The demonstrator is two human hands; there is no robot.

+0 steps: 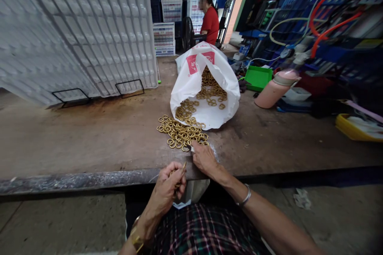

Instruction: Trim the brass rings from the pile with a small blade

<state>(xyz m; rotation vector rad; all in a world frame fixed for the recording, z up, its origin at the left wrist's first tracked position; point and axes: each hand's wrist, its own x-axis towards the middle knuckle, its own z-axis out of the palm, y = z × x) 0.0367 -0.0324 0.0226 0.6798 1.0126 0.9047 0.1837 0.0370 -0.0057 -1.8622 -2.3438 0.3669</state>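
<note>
While left hand grips brass-coloured rings by tabletop's front edge, right hand works at ring pile; can't tell its grip.

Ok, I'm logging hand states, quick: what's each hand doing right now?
Left hand: closed, holding rings.
Right hand: at the near edge of the ring pile; whether it grips one can't be told.

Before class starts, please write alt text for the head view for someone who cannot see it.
A person's left hand holds gold-coloured rings while the right hand is at the edge of a ring pile on a brown table. It lies at the mouth of a white plastic bag holding more.
</note>
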